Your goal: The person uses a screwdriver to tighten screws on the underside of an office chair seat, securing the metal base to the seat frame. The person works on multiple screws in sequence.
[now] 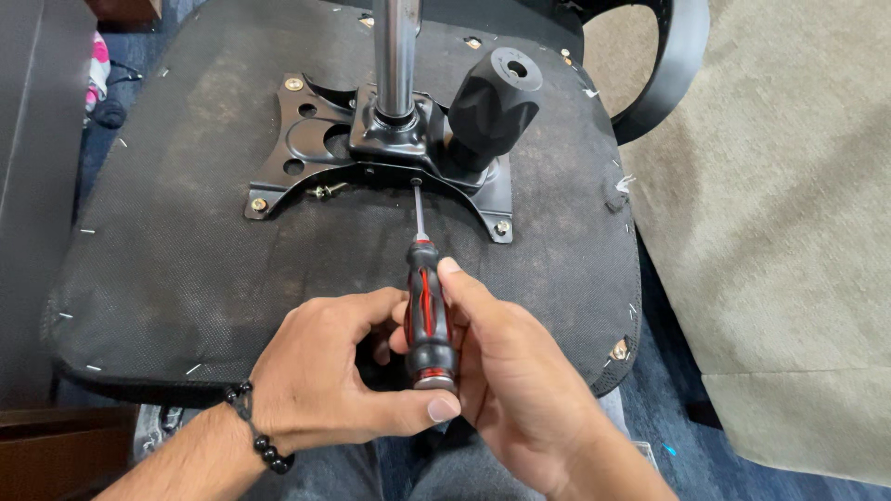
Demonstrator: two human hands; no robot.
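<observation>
While both hands clasp the screwdriver: chrome post, black knob crowding bracket beyond.

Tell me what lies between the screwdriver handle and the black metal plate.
In the head view, only the screwdriver's thin steel shaft spans from the red-and-black handle to the plate, over bare black fabric. A loose screw lies off left.

A beige rug lies on the blue floor at the right, and a dark cabinet stands at the left.
</observation>
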